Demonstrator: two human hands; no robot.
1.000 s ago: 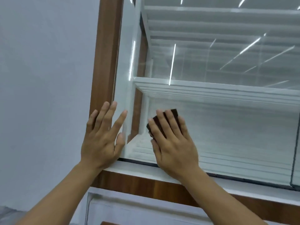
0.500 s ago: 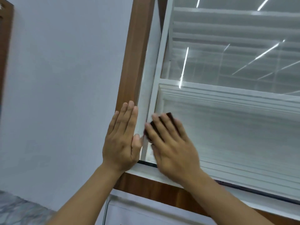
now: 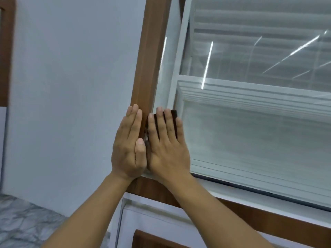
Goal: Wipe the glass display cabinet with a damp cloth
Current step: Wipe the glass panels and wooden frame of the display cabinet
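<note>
The glass display cabinet (image 3: 250, 131) has a wooden frame (image 3: 148, 56) and white shelves behind its pane. My right hand (image 3: 166, 145) lies flat on the glass at the lower left corner, pressing a dark cloth (image 3: 173, 114) under its fingers; only the cloth's top edge and strips between the fingers show. My left hand (image 3: 129, 145) rests flat on the wooden upright, fingers together, thumb touching the right hand. A hazy wet smear covers the glass to the right of the cloth.
A plain white wall (image 3: 71, 86) fills the left. Below the glass run a white sill (image 3: 268, 199), a wooden rail and a white lower door (image 3: 161, 230). Marble-patterned floor (image 3: 21, 221) shows at the bottom left. Ceiling lights reflect in the upper pane.
My right hand has slid the cloth left along the glass to the frame's edge. My left hand closed its fingers and now touches the right. The view shifted left.
</note>
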